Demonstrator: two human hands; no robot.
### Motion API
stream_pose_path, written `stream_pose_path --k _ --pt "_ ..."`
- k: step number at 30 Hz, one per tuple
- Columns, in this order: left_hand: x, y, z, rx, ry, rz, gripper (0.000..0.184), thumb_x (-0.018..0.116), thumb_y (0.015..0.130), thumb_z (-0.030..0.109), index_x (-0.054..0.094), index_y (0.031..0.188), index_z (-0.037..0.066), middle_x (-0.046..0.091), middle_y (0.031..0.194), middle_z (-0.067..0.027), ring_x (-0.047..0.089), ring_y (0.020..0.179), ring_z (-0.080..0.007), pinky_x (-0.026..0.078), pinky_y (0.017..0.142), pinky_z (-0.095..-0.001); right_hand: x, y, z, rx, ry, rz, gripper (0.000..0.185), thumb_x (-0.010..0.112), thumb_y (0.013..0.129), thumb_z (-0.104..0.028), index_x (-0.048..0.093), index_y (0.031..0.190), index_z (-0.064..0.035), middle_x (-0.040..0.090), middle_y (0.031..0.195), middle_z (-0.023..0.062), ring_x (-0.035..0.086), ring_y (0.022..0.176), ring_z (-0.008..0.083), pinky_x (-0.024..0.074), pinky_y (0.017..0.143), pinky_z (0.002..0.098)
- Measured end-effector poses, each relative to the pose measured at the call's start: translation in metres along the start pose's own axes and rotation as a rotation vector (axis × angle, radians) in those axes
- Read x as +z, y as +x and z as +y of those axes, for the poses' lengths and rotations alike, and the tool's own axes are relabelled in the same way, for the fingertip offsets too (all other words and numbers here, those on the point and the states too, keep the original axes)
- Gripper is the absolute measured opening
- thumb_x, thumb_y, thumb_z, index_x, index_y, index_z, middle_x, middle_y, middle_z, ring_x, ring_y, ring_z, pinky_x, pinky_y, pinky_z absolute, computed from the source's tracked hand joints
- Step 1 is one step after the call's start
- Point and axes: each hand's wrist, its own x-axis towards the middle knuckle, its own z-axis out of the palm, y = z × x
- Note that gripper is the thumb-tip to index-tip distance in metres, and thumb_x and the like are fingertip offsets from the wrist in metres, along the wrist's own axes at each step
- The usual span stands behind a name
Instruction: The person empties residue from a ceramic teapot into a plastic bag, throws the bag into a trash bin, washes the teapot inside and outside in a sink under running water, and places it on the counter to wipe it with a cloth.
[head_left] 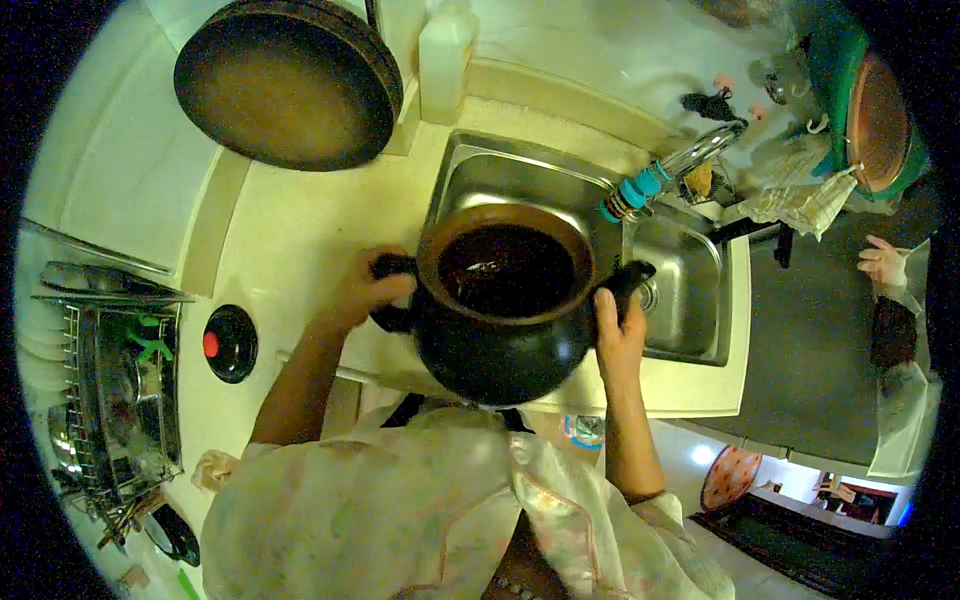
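A round black clay-type pot (500, 360) with a brown rim is held by its two side handles, in front of my body at the near edge of the sink. Its mouth faces up toward me, and a dark, shiny inside shows, perhaps liquid; I cannot tell. My left hand (385, 290) is closed around the left handle. Around the right handle (630, 280) my right hand (622, 335) is closed, its thumb on the upper side. A black lid (232, 350) with a red knob lies on the counter to the left.
Behind the pot is a steel double sink (680, 340) with a faucet (690, 155) bearing turquoise bands. A large round pan (290, 90) leans at the back left, beside a white jug (446, 60). A dish rack (120, 400) stands left. Another person's hand (882, 262) shows far right.
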Motion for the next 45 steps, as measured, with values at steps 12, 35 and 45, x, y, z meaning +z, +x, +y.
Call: stream_pose_path --k 12,35,45 --pt "0.086 -0.017 0.004 -0.357 -0.401 0.042 0.023 0.067 0.086 0.027 0.058 0.085 0.007 0.045 0.058 0.0057 0.034 0.045 -0.0034 0.025 0.041 -0.0223 -0.067 0.029 -0.030 0.034 -0.195 -0.093 0.046 0.061 0.089 -0.037 0.059 0.111 0.0032 0.067 0.092 0.0127 0.060 0.082 0.0194 0.0482 0.076 0.0324" --pt "0.106 0.021 -0.045 -0.982 -1.508 -0.168 0.021 0.055 0.093 0.021 0.045 0.078 0.011 0.042 0.053 0.0039 0.043 0.045 -0.0069 0.038 0.040 -0.0205 -0.075 0.156 0.069 0.719 -0.200 -0.809 0.039 0.050 0.091 -0.037 0.062 0.111 -0.0060 0.067 0.100 0.0077 0.066 0.079 0.0180 0.0544 0.061 0.0332" --pt "0.112 -0.001 -0.024 -1.071 -1.484 -0.007 0.018 0.051 0.092 0.025 0.046 0.079 0.015 0.040 0.050 0.0048 0.043 0.045 -0.0092 0.048 0.059 -0.0291 -0.064 0.187 0.064 0.743 -0.424 -1.005 0.038 0.051 0.091 -0.036 0.062 0.108 -0.0044 0.068 0.095 0.0087 0.065 0.072 0.0184 0.0534 0.056 0.0326"
